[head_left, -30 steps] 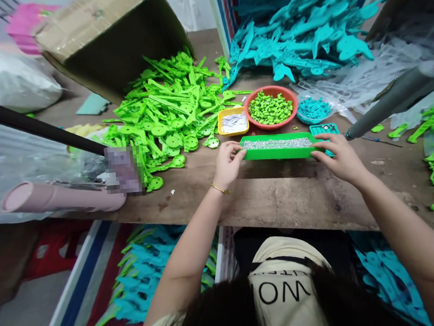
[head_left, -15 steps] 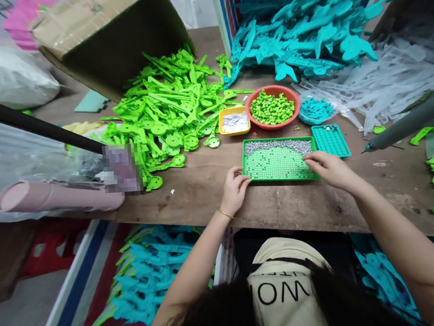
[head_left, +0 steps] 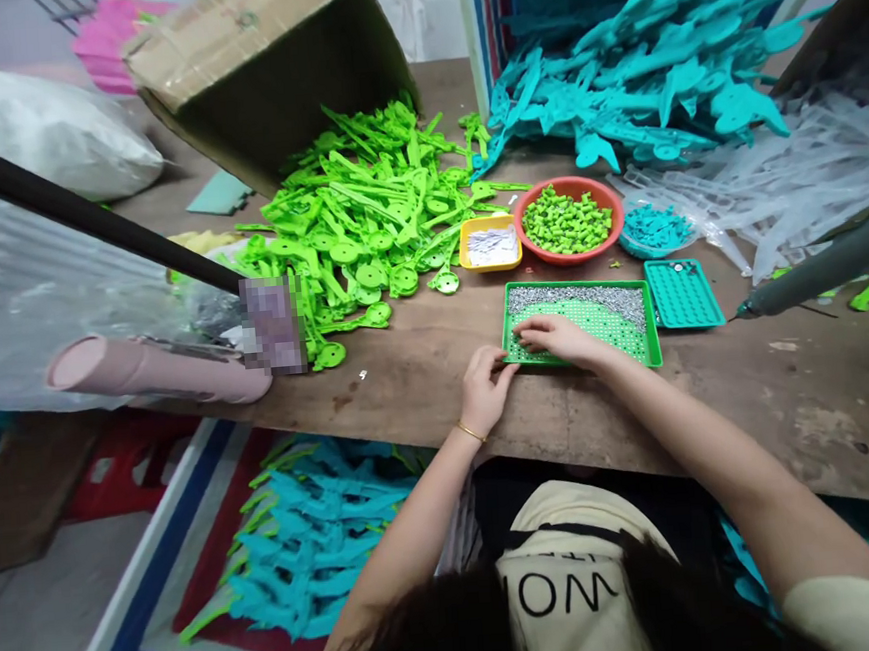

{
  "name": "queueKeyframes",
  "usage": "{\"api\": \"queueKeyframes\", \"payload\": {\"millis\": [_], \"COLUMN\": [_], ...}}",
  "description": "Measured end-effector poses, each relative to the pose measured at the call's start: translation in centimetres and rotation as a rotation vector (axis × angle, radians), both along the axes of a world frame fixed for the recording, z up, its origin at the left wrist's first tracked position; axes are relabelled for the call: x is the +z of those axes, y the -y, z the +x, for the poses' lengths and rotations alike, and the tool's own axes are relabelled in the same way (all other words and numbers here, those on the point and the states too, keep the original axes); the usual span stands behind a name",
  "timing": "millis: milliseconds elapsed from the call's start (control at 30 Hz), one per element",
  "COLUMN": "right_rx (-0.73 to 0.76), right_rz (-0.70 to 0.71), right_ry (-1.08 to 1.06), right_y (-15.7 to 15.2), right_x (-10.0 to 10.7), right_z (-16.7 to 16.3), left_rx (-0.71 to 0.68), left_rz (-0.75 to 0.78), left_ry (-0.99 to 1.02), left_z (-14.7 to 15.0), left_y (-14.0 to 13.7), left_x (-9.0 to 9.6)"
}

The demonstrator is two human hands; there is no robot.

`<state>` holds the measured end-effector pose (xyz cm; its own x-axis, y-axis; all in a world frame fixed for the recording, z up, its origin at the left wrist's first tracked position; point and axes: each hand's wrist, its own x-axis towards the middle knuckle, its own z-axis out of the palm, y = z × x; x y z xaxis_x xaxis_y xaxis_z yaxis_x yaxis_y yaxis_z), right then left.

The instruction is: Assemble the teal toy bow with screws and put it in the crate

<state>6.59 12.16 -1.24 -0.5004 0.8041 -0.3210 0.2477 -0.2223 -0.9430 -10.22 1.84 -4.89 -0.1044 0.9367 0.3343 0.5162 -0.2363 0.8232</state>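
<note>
A green perforated tray (head_left: 617, 346) lies on the wooden table in front of me, with small silvery metal pieces (head_left: 590, 298) heaped along its far side. Dark specks dot its holes. My left hand (head_left: 486, 387) grips the tray's near left corner, thumb and fingers at the rim. Over the left part of the tray, my right hand (head_left: 560, 339) has its fingertips drawn together low above the holes; anything between them is too small to make out. Touching the tray's right side is a teal tray (head_left: 686, 296) with rows of dimples.
Behind stand a red bowl (head_left: 615, 236) of small green parts, a yellow dish (head_left: 466, 253) of thin pins and a clear bowl (head_left: 687, 235) of teal parts. Lime-green pieces (head_left: 380, 209) pile up left. A dark rod-like tool (head_left: 813, 271) hangs right; a pink bottle (head_left: 152, 368) lies left.
My right hand has moved left across the tray, from its right edge to its left part. My left hand stays at the corner. The whole view has shifted slightly.
</note>
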Motion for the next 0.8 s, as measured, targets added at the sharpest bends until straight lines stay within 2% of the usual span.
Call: {"api": "queueKeyframes", "payload": {"millis": [67,133,400,500,567,667,733,800], "right_rx": [-0.092,-0.173,-0.31,-0.371,-0.374,-0.373,-0.436,-0.409], "right_rz": [0.055,0.115,0.214,0.289,0.383,0.546,0.599,0.606], "right_ry": [-0.011,-0.013,0.014,0.06,0.082,0.094,0.1,0.161], "right_y": [-0.6,-0.9,2.3,2.8,1.9,-3.4,-9.7,-17.2], "right_x": [-0.3,-0.3,1.2,2.3,3.8,6.6,8.4,9.7], "right_z": [-0.4,0.8,10.2,11.1,10.1,6.4,3.0,-0.6], "left_rx": [-0.012,-0.01,0.046,0.134,0.222,0.296,0.305,0.306], "left_rz": [0.001,-0.016,-0.009,0.052,0.063,0.048,0.079,0.134], "left_ry": [-0.033,-0.065,-0.108,-0.121,-0.139,-0.144,-0.158,-0.197], "left_z": [0.0,0.2,2.2,1.0,-0.6,-3.9,-6.2,-8.7], "left_y": [0.0,-0.3,-2.4,-1.6,-1.2,-3.5,-7.5,-12.9], "left_x": [0.1,0.1,0.8,1.0,1.0,1.5,2.7,4.4]}}
